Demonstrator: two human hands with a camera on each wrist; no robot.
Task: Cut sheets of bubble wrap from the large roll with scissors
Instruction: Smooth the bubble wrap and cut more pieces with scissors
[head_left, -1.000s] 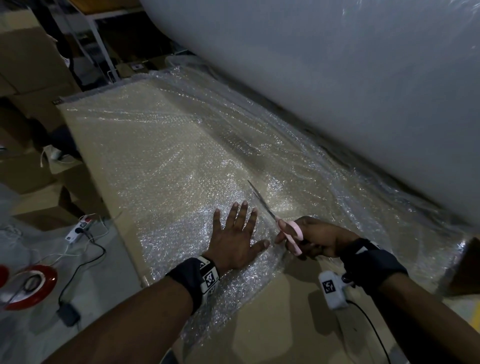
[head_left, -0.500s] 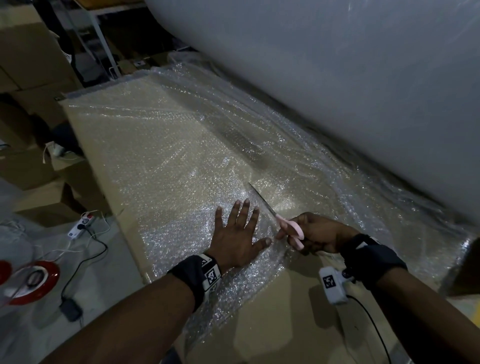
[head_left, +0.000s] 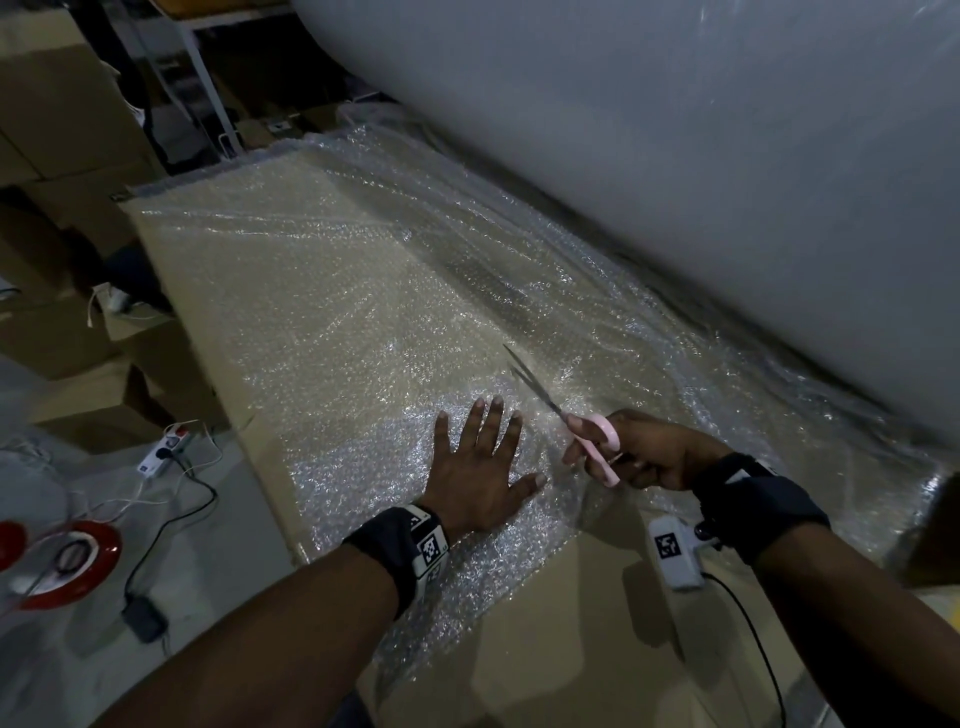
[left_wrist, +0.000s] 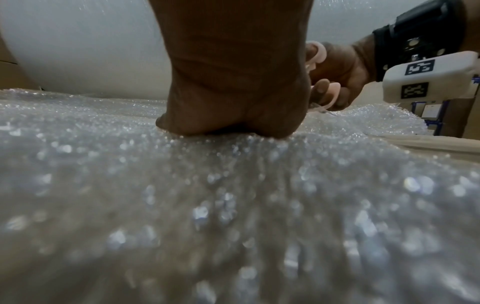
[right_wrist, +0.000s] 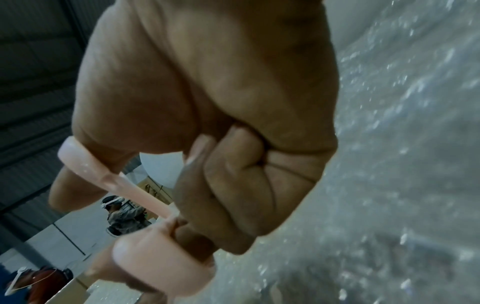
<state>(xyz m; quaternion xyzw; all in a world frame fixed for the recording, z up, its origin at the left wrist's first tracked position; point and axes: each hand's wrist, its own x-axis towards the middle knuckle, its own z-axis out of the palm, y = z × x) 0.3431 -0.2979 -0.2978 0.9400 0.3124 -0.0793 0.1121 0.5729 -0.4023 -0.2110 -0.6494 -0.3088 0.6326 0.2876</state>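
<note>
A sheet of bubble wrap (head_left: 332, 291) lies unrolled over a brown cardboard surface (head_left: 561, 644), coming off the huge white roll (head_left: 675, 130) at the upper right. My left hand (head_left: 480, 467) lies flat on the sheet with its fingers spread, pressing it down; in the left wrist view the heel of the left hand (left_wrist: 231, 115) bears on the bubble wrap (left_wrist: 233, 205). Just to its right, my right hand (head_left: 644, 452) grips pink-handled scissors (head_left: 597, 441) whose blades (head_left: 530, 379) stand slightly apart and point up-left along the sheet. The pink handles (right_wrist: 161, 263) show round my fingers in the right wrist view.
Cardboard boxes (head_left: 67, 332) stand to the left of the surface. On the grey floor lie a white power strip (head_left: 161, 452) with cables, a black adapter (head_left: 143, 618) and a red tape roll (head_left: 67, 561). A metal rack leg (head_left: 208, 78) stands at the back.
The scissors and my right hand have moved a little forward along the sheet, and the blades now stand slightly apart. My left hand stays flat on the bubble wrap.
</note>
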